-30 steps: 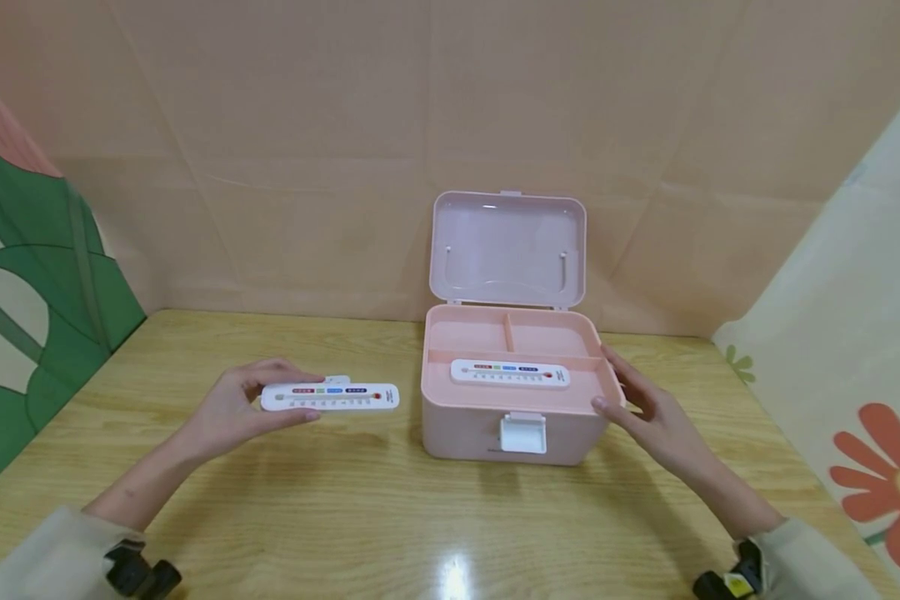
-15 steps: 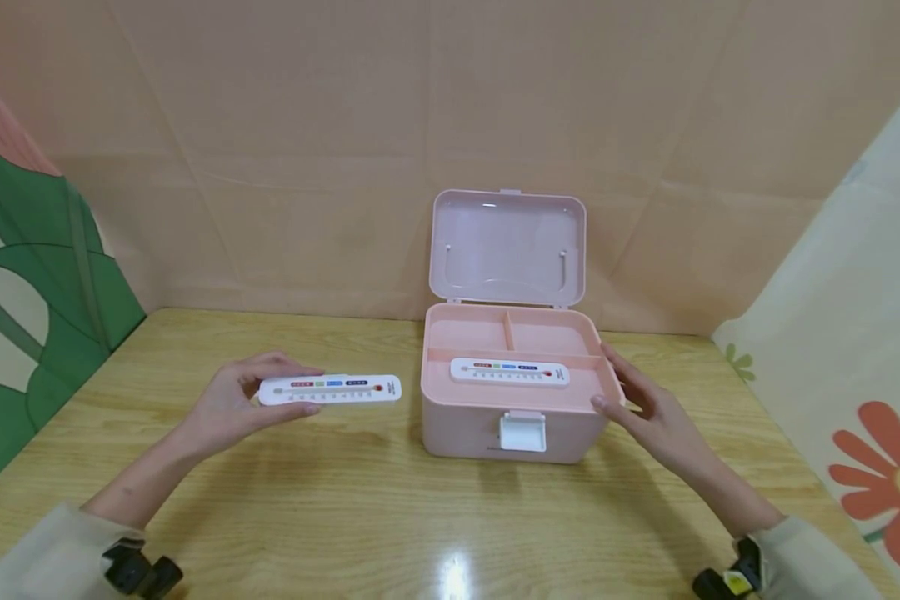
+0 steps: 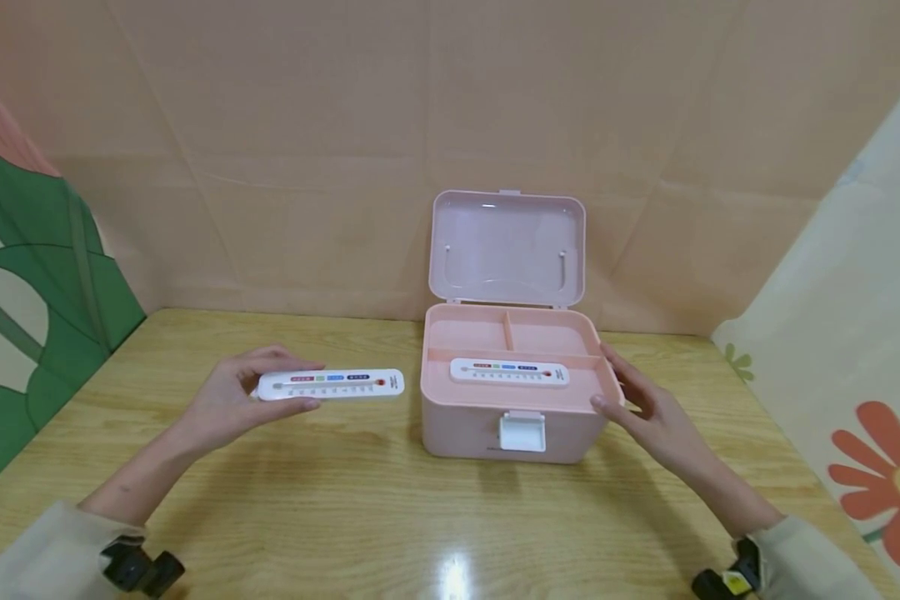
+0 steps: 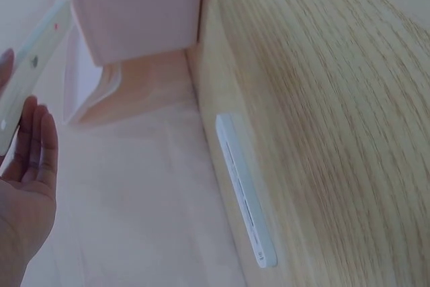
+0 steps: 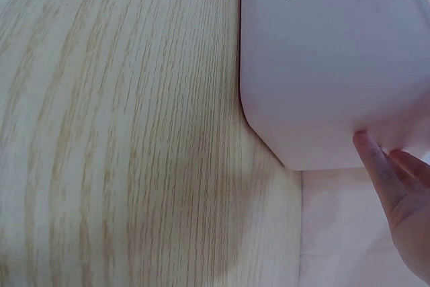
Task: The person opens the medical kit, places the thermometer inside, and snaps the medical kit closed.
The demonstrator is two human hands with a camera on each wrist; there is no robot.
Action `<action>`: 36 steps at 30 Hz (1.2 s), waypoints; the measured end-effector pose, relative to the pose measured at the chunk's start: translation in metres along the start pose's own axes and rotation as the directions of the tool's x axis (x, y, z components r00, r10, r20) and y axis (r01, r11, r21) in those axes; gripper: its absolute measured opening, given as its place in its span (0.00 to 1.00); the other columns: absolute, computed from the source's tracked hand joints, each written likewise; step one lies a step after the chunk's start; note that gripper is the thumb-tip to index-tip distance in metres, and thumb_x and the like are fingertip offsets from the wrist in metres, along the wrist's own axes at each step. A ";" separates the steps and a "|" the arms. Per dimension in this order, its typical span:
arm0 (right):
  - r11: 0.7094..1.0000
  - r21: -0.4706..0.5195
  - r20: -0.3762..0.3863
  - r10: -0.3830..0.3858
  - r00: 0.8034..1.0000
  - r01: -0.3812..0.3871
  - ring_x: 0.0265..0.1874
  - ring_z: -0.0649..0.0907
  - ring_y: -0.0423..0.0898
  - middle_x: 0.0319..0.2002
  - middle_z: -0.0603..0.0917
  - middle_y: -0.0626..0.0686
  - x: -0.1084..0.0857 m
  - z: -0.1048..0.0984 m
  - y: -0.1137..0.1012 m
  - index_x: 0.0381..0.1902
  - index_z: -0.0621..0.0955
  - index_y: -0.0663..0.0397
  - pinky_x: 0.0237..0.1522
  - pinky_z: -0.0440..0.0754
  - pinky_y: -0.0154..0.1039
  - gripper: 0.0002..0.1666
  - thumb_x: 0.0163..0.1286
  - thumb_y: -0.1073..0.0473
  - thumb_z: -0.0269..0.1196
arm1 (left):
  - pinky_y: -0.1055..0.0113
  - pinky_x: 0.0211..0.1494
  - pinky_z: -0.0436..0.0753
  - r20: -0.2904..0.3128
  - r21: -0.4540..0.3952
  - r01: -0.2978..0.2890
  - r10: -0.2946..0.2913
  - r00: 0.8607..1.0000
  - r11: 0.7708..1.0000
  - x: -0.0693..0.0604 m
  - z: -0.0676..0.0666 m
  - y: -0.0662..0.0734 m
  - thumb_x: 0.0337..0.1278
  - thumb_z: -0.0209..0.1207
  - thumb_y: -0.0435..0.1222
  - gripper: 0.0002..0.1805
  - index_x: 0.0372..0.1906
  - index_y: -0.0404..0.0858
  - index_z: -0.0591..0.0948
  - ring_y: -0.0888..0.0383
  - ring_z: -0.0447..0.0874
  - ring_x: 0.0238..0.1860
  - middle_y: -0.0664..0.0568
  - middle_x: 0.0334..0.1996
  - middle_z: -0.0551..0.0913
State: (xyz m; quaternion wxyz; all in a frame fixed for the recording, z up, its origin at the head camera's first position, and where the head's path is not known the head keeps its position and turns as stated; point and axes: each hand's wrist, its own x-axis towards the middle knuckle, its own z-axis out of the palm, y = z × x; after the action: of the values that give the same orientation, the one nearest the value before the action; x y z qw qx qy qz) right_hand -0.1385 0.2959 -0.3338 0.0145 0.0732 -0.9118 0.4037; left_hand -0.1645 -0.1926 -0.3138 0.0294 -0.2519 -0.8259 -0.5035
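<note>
A white strip thermometer [image 3: 345, 384] with coloured marks is pinched between the thumb and fingers of my left hand [image 3: 228, 398], level above the table and left of the box. My right hand [image 3: 658, 425] holds the right front corner of the pink medicine box [image 3: 461, 432], thumb near the front rim and fingers along the side. The box's lid [image 3: 506, 250] stands raised. A similar thermometer [image 3: 510, 378] lies in the front compartment of its tray. Another white thermometer [image 4: 246, 193] lies on the table in the left wrist view; in the head view it is hidden.
The wooden table [image 3: 330, 508] carries the box right of its middle. A beige cloth backdrop [image 3: 285, 150] hangs behind, close to the raised lid. A white latch [image 3: 522, 433] hangs on the box front. Two more compartments [image 3: 468, 329] lie at the tray's back.
My left hand has lifted its thermometer slightly, and it now covers the white thing that showed behind it in the head view. The right hand and the box stay where they were.
</note>
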 end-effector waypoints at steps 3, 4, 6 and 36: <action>1.000 0.000 -0.001 0.000 1.000 0.000 0.66 0.66 0.67 0.74 0.56 0.62 0.000 0.000 0.000 0.75 0.49 0.28 0.55 0.76 0.60 0.43 0.71 0.47 0.58 | 0.70 0.35 0.79 0.004 -0.003 0.006 -0.006 1.000 1.000 0.001 0.000 0.002 0.49 0.69 0.33 0.20 0.51 0.39 0.84 0.59 0.78 0.39 0.52 0.42 0.80; 1.000 0.001 -0.001 -0.001 1.000 0.001 0.66 0.66 0.67 0.74 0.57 0.62 0.000 0.000 0.000 0.75 0.49 0.29 0.55 0.76 0.59 0.43 0.71 0.47 0.58 | 0.70 0.35 0.79 0.005 -0.002 0.007 -0.007 1.000 1.000 0.001 0.001 0.003 0.50 0.69 0.33 0.20 0.51 0.40 0.84 0.59 0.78 0.40 0.52 0.43 0.80; 1.000 0.001 -0.002 -0.003 1.000 0.003 0.66 0.66 0.67 0.74 0.57 0.62 0.000 0.000 0.000 0.75 0.49 0.29 0.55 0.76 0.59 0.43 0.71 0.47 0.58 | 0.70 0.36 0.79 0.009 -0.004 0.006 -0.006 1.000 1.000 0.002 0.001 0.005 0.50 0.69 0.33 0.20 0.51 0.40 0.84 0.59 0.78 0.40 0.52 0.43 0.80; 0.999 0.008 -0.012 -0.031 0.999 0.031 0.65 0.67 0.67 0.74 0.57 0.61 0.000 0.001 0.002 0.76 0.50 0.31 0.54 0.76 0.58 0.42 0.71 0.49 0.58 | 0.69 0.42 0.78 0.026 -0.010 -0.054 0.054 0.998 0.998 0.027 0.024 0.019 0.47 0.71 0.36 0.19 0.48 0.44 0.86 0.58 0.77 0.44 0.54 0.44 0.82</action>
State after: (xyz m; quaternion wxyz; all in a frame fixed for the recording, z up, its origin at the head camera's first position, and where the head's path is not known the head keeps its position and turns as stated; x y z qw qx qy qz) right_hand -0.1390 0.2963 -0.3362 0.0259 0.0849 -0.9088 0.4076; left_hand -0.1753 -0.1551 -0.3019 0.0311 -0.2809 -0.8169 -0.5028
